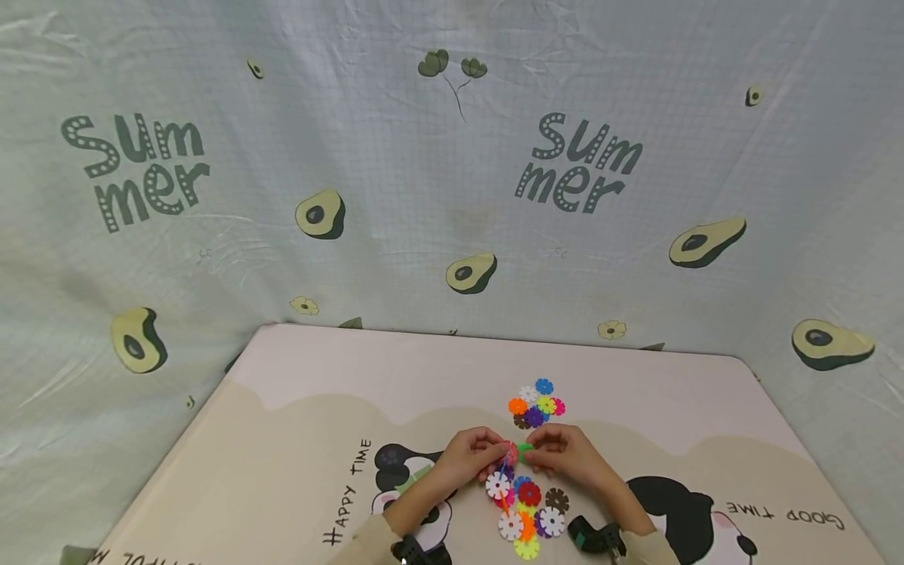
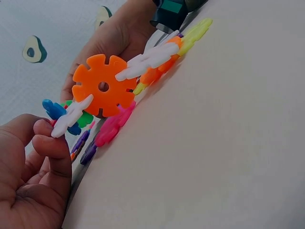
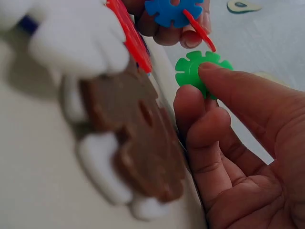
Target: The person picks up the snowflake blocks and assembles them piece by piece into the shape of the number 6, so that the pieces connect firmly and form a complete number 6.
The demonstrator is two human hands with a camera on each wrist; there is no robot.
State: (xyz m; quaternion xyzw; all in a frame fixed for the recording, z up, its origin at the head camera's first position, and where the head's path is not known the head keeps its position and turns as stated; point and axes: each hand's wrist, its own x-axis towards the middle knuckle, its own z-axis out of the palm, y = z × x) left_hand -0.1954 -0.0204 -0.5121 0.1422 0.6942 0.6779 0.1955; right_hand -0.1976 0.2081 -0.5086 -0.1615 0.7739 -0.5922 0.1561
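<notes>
Pale cloth (image 1: 395, 149) printed with avocados fills the upper frame, behind a cream tabletop (image 1: 240, 463). At the lower centre of the head view, we see the left hand (image 1: 466, 459) pinching joined pieces, among them a blue disc (image 3: 164, 15), while the right hand (image 1: 570, 453) nips a green disc (image 3: 190, 71) between thumb and bent fingers. If notch is to meet notch, we judge it best to turn the green disc crosswise to the red piece (image 3: 199, 29), line up the slits and push straight, bracing close to the joint so that nothing already linked twists loose. At the right wrist view's upper right, the green disc looks thin, round and bright, its rim cut into blunt petals. It sits just beside the red piece; we cannot tell whether they touch.
</notes>
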